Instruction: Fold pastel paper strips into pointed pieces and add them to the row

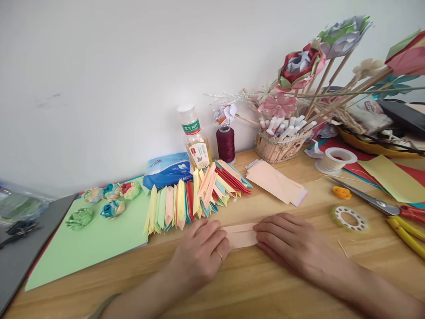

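A peach paper strip [241, 235] lies on the wooden table, with a fold line running along its length. My left hand [204, 250] is closed over its left end, fingers curled, a ring on one finger. At the other end my right hand [292, 241] grips the strip, its fingers pressed together on the paper. The thumbs are mostly hidden. Just beyond my left hand stands a row of folded coloured paper pieces [181, 204]. A stack of flat peach paper slips [274, 180] rests beyond my right hand.
Green paper sheets [96, 248] with small paper flowers [79, 218] lie left. Behind are a blue tissue pack [169, 170], a jar [197, 141], a maroon thread spool [226, 144] and a basket [282, 146]. Scissors [375, 201], tape [349, 219] and yellow-handled pliers [408, 235] lie right.
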The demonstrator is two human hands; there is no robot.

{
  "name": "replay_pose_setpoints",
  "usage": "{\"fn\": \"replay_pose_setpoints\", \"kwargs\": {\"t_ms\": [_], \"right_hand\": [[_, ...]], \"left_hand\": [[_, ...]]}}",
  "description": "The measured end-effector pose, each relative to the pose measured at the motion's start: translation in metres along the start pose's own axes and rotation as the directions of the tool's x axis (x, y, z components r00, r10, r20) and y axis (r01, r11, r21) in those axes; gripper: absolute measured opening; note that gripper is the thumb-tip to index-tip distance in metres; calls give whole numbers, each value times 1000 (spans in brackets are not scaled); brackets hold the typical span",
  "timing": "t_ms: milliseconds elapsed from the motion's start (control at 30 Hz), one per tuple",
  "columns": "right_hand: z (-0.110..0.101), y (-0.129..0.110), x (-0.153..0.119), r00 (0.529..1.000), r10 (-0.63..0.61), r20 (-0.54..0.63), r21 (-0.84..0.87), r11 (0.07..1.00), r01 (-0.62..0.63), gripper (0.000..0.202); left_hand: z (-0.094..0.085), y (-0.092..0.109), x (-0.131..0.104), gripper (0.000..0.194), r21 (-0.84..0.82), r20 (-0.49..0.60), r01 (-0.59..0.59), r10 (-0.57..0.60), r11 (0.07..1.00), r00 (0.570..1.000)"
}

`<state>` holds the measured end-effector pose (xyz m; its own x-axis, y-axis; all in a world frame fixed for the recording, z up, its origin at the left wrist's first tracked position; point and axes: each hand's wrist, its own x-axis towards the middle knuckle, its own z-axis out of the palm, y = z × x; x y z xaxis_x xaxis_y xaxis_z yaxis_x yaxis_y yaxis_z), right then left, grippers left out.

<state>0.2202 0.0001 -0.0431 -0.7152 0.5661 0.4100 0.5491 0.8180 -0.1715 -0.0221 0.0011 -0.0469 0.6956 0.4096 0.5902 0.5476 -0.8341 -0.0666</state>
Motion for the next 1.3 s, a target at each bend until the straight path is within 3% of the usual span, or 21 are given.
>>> {"fn": "replay_pose_setpoints", "kwargs": {"t_ms": [233,333,433,567,700,833,967,1100,1300], "right_hand": [[0,-3,12,989,138,-51,131,983,-130,21],[-5,-3,13,986,164,-7,183,970,-160,14],[-8,-1,11,988,144,53,181,972,-151,8],[-5,1,8,996,77,38,109,991,-81,15],[1,0,10,997,80,11,64,995,-81,22],[0,-2,14,988,152,-6,129,980,-150,22],[-8,-1,15,984,165,74,207,962,-177,10],[-9,6,11,989,86,124,210,971,-111,9],[1,9,9,999,40,30,108,993,-43,23]], "left_hand": [[-5,2,8,12,-83,28,98,-96,992,995],[-4,1,8,13,-67,13,81,-80,994,997],[1,-1,5,11,-16,-19,24,-24,1000,1000],[3,-2,5,15,9,9,-1,1,1000,1000],[1,-2,9,18,-97,49,123,-119,988,992],[0,1,11,16,-210,97,296,-281,932,955],[-2,2,11,11,-262,138,338,-312,904,940],[-6,-1,9,10,-263,189,318,-274,911,943],[-2,-3,5,10,-155,90,176,-164,972,982]]}}
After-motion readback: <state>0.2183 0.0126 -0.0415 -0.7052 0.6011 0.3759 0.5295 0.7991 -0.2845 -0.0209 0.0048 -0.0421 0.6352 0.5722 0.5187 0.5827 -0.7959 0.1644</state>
